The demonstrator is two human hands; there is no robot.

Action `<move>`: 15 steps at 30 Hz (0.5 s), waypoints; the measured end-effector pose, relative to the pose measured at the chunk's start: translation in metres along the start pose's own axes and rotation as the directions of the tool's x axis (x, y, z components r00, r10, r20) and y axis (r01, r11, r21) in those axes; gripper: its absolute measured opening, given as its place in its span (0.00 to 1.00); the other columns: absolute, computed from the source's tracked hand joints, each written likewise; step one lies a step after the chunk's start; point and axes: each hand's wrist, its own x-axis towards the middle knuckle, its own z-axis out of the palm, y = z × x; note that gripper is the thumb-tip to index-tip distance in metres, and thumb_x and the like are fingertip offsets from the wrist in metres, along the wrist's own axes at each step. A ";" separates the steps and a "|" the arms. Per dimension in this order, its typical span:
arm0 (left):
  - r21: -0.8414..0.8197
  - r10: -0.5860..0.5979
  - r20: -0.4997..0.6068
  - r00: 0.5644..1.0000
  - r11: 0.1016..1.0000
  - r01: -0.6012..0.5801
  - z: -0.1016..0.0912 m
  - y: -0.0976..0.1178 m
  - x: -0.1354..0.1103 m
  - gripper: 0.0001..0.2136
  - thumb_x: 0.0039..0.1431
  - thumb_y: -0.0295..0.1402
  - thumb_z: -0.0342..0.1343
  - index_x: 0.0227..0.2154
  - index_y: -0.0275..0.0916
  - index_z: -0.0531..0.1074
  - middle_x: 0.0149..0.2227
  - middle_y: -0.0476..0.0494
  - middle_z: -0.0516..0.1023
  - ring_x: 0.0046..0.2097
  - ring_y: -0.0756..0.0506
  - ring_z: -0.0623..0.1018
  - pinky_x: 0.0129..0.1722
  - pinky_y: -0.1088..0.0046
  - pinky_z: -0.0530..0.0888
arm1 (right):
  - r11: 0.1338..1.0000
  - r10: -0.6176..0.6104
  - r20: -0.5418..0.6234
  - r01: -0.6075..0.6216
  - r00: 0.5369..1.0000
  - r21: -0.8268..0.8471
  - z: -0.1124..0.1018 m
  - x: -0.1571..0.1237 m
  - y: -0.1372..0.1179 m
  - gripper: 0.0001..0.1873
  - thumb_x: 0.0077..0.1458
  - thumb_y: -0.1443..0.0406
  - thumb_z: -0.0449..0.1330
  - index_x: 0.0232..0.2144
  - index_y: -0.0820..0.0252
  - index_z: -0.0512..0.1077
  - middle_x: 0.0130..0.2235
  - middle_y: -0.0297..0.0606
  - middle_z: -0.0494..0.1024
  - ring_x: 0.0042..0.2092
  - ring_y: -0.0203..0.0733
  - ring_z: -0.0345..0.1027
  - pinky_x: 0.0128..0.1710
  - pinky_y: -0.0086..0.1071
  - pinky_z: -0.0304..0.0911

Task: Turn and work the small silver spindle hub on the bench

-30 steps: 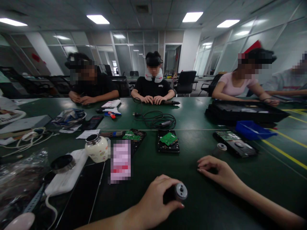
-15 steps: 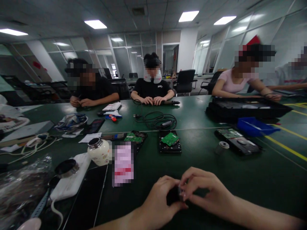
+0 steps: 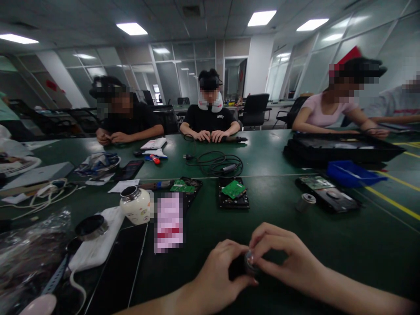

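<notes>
My left hand (image 3: pixel 219 271) is wrapped round a small dark cylinder with a metal end (image 3: pixel 245 265), just above the green table (image 3: pixel 278 210). The fingertips of my right hand (image 3: pixel 285 257) pinch that metal end from the right. Most of the cylinder is hidden by both hands. Further off on the table lie a hard drive with a green circuit board (image 3: pixel 233 192), another opened drive (image 3: pixel 327 194) at the right, and a small metal cap (image 3: pixel 306 200) beside it.
A cream jar (image 3: pixel 134 204), a dark tablet (image 3: pixel 118 267), a white charger block (image 3: pixel 97 243) and a plastic bag (image 3: pixel 29 249) crowd the left. A coiled black cable (image 3: pixel 216 162), a blue bin (image 3: pixel 350 173) and a black tray (image 3: pixel 341 149) lie farther back. Several people sit opposite.
My right hand left the table at the right, came over to the cylinder in my left hand and now pinches its metal end. The left hand kept its grip.
</notes>
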 end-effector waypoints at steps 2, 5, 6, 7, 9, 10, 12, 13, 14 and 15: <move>0.011 -0.009 0.000 1.000 1.000 0.009 0.000 0.000 0.000 0.17 0.46 0.28 0.71 0.41 0.41 0.76 0.42 0.46 0.78 0.45 0.43 0.75 0.48 0.66 0.71 | 1.000 0.015 0.001 -0.015 1.000 -0.003 0.000 0.001 0.001 0.09 0.51 0.76 0.63 0.31 0.57 0.77 0.35 0.35 0.76 0.38 0.35 0.72 0.38 0.26 0.68; 0.017 -0.015 0.005 1.000 1.000 0.015 0.000 0.001 -0.001 0.17 0.47 0.28 0.70 0.41 0.41 0.76 0.42 0.45 0.77 0.45 0.43 0.75 0.47 0.66 0.71 | 1.000 0.018 0.004 -0.018 1.000 0.008 0.000 0.001 0.001 0.09 0.51 0.76 0.63 0.31 0.57 0.77 0.35 0.35 0.76 0.38 0.34 0.72 0.38 0.26 0.68; 0.016 -0.013 0.006 1.000 1.000 0.013 0.000 0.000 -0.001 0.17 0.47 0.28 0.70 0.41 0.41 0.76 0.42 0.46 0.78 0.45 0.43 0.75 0.47 0.66 0.71 | 1.000 0.020 0.008 -0.020 1.000 0.011 0.000 0.000 0.001 0.09 0.52 0.75 0.63 0.31 0.57 0.77 0.35 0.35 0.76 0.38 0.34 0.72 0.38 0.26 0.68; 0.015 -0.010 0.005 1.000 1.000 0.010 0.001 0.000 -0.001 0.16 0.47 0.28 0.70 0.41 0.41 0.76 0.41 0.46 0.78 0.45 0.43 0.75 0.47 0.66 0.71 | 1.000 0.021 0.019 -0.021 1.000 0.011 0.000 0.000 0.000 0.09 0.52 0.75 0.63 0.32 0.57 0.77 0.36 0.35 0.76 0.39 0.34 0.72 0.39 0.26 0.68; 0.018 -0.006 -0.001 1.000 1.000 0.006 0.001 -0.001 -0.001 0.15 0.47 0.28 0.70 0.39 0.40 0.76 0.41 0.45 0.78 0.44 0.43 0.75 0.47 0.66 0.71 | 1.000 0.017 0.047 -0.018 0.999 0.012 0.000 -0.001 0.000 0.09 0.54 0.75 0.63 0.33 0.56 0.77 0.37 0.35 0.76 0.40 0.34 0.72 0.40 0.27 0.68; 0.021 -0.004 -0.003 1.000 1.000 0.004 0.001 -0.001 0.000 0.15 0.47 0.27 0.70 0.39 0.40 0.76 0.41 0.45 0.78 0.45 0.43 0.75 0.47 0.66 0.71 | 1.000 0.018 0.061 -0.019 0.998 0.013 0.001 -0.001 -0.001 0.09 0.54 0.74 0.62 0.34 0.56 0.77 0.38 0.35 0.76 0.40 0.34 0.72 0.40 0.27 0.68; 0.028 -0.003 -0.008 1.000 1.000 0.003 0.001 -0.002 0.000 0.14 0.46 0.26 0.70 0.37 0.39 0.76 0.41 0.45 0.78 0.44 0.43 0.75 0.46 0.66 0.71 | 0.999 0.032 0.089 -0.035 0.995 0.025 0.000 -0.002 -0.002 0.10 0.55 0.75 0.61 0.35 0.56 0.77 0.39 0.36 0.75 0.41 0.35 0.72 0.42 0.27 0.68; 0.033 -0.003 -0.009 1.000 0.999 0.003 0.001 -0.002 0.000 0.14 0.46 0.26 0.70 0.37 0.39 0.76 0.40 0.45 0.78 0.44 0.43 0.75 0.46 0.67 0.72 | 0.998 0.048 0.103 -0.052 0.993 0.036 -0.001 -0.002 -0.003 0.10 0.55 0.75 0.61 0.35 0.56 0.77 0.40 0.36 0.75 0.42 0.35 0.72 0.42 0.28 0.68; 0.036 -0.002 -0.009 1.000 0.999 0.002 0.001 -0.002 0.000 0.14 0.46 0.26 0.70 0.36 0.38 0.76 0.40 0.45 0.78 0.44 0.43 0.75 0.46 0.67 0.72 | 0.996 0.063 0.118 -0.070 0.991 0.050 -0.002 -0.001 -0.004 0.11 0.55 0.75 0.61 0.36 0.56 0.77 0.41 0.36 0.75 0.43 0.35 0.72 0.43 0.29 0.68; 0.040 0.000 -0.011 1.000 0.999 0.001 0.001 -0.002 0.000 0.13 0.46 0.27 0.70 0.36 0.38 0.76 0.39 0.45 0.78 0.43 0.43 0.75 0.45 0.67 0.72 | 0.994 0.078 0.133 -0.087 0.988 0.064 -0.003 -0.001 -0.005 0.11 0.55 0.75 0.61 0.37 0.56 0.77 0.42 0.36 0.76 0.43 0.36 0.72 0.44 0.29 0.68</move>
